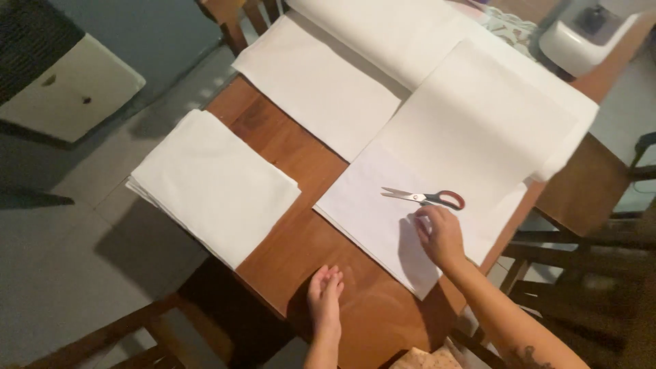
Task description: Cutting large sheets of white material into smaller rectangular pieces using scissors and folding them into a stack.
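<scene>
My right hand (439, 236) rests fingers-down on a white sheet of fabric or paper (437, 157) spread over the wooden table (301, 239), pressing it near its front part. Just beyond the fingertips lie scissors (425, 198) with red handles and closed blades pointing left. My left hand (325, 294) lies flat on bare wood near the table's front corner, fingers together, holding nothing. The sheet runs back to a thick white roll (437, 48) lying across the far side of the table.
A stack of white cut sheets (215, 184) overhangs the table's left edge. Another white sheet (318, 85) lies at the back left. A white appliance (588, 31) sits at the far right corner. Wooden chairs (588, 239) stand on the right and front left.
</scene>
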